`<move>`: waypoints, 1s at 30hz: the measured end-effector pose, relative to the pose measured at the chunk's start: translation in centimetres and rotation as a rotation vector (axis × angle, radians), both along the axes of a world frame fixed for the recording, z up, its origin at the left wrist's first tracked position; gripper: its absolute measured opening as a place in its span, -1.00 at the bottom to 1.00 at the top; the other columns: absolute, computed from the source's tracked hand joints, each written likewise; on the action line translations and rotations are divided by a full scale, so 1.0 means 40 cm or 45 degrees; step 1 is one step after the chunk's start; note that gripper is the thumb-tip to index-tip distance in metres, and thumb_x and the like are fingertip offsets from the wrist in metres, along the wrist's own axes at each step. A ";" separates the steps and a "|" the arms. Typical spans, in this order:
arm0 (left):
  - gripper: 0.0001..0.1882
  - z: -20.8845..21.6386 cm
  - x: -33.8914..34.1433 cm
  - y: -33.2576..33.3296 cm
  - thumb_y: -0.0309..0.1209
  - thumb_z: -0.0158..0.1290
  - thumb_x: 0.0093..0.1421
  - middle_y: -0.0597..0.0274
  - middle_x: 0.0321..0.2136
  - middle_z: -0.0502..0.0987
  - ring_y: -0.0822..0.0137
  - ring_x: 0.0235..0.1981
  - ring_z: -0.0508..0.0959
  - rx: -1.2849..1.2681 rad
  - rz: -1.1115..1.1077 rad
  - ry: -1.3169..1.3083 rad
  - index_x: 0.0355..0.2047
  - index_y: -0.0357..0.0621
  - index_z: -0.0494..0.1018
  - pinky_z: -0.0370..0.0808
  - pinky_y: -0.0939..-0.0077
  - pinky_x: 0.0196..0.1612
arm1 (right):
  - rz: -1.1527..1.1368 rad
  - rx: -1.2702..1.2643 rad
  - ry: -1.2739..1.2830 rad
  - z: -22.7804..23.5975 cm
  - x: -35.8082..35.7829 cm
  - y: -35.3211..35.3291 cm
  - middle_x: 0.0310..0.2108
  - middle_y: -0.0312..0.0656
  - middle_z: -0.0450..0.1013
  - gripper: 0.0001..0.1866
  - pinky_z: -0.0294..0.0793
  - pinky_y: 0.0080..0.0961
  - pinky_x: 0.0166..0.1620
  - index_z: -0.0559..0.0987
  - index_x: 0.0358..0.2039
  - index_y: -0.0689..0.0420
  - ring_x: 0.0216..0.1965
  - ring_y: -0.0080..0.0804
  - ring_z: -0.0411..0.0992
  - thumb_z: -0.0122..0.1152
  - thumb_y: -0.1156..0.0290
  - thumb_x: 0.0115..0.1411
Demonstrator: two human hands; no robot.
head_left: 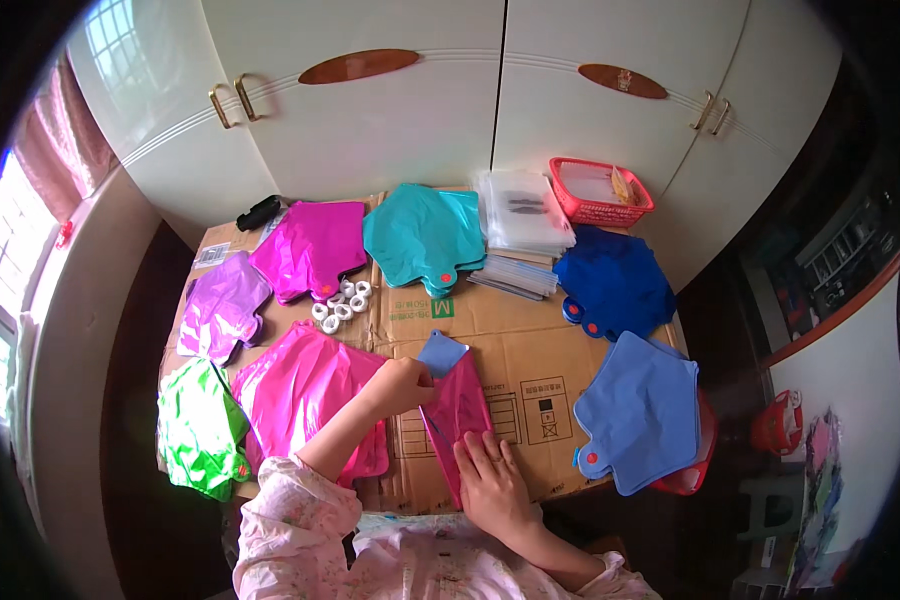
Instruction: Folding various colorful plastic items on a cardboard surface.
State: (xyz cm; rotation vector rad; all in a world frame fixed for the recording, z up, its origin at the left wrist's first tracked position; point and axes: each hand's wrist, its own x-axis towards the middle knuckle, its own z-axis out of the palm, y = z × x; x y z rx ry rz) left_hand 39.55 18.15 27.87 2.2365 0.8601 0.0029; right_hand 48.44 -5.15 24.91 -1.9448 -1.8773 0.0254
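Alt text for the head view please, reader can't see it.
A person's right hand rests flat on a narrow pink piece, the left hand near its far end, over cardboard. Around lie flat shapes in green, pinks, purple, teal and blues, plus white rings and a red basket.

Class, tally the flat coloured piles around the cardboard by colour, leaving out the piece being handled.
Lavender pile: 1
Magenta pile: 1
Teal pile: 1
Dark blue pile: 1
Light blue pile: 1
Hot pink pile: 1
Green pile: 1
Total: 7
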 end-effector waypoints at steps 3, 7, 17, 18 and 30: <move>-0.75 -0.012 -0.001 0.003 -0.28 0.14 -0.11 -0.01 -0.53 0.56 0.01 -0.42 0.58 0.020 -0.021 0.024 -0.52 -0.24 0.53 0.51 0.22 -0.29 | 0.008 0.009 -0.010 -0.001 0.000 0.000 0.14 0.01 0.28 -0.52 0.14 -0.01 0.24 0.43 0.05 0.24 0.20 0.03 0.20 0.07 0.38 0.10; -0.76 -0.022 0.004 0.003 -0.30 0.14 -0.14 -0.06 -0.48 0.55 -0.01 -0.34 0.57 0.082 -0.016 0.014 -0.52 -0.24 0.51 0.50 0.22 -0.23 | 0.006 -0.003 -0.016 0.001 0.000 -0.002 0.14 0.00 0.28 -0.51 0.14 -0.01 0.24 0.43 0.06 0.24 0.20 0.02 0.20 0.08 0.38 0.08; -0.75 -0.026 0.002 0.010 -0.30 0.15 -0.13 -0.06 -0.46 0.51 -0.02 -0.36 0.53 0.061 -0.065 -0.002 -0.54 -0.26 0.46 0.48 0.18 -0.24 | 0.016 -0.026 -0.014 0.003 0.004 -0.003 0.16 -0.01 0.26 -0.46 0.13 0.01 0.24 0.40 0.09 0.24 0.22 0.01 0.18 0.09 0.38 0.05; -0.75 -0.028 0.001 0.010 -0.30 0.15 -0.13 -0.06 -0.46 0.50 -0.03 -0.36 0.53 0.071 -0.070 -0.010 -0.54 -0.25 0.46 0.48 0.18 -0.24 | 0.013 -0.029 -0.011 0.001 0.004 -0.003 0.16 -0.01 0.26 -0.46 0.12 0.01 0.24 0.40 0.09 0.24 0.22 0.01 0.18 0.10 0.38 0.05; -0.73 -0.020 0.013 -0.138 -0.40 0.06 0.04 0.23 -0.39 0.45 0.27 -0.38 0.55 0.616 -0.723 -0.457 -0.21 -0.09 0.48 0.56 0.41 -0.39 | -0.003 -0.035 -0.005 0.003 0.003 -0.002 0.11 -0.01 0.28 -0.48 0.12 0.14 0.21 0.44 0.05 0.19 0.21 0.02 0.18 0.14 0.38 0.01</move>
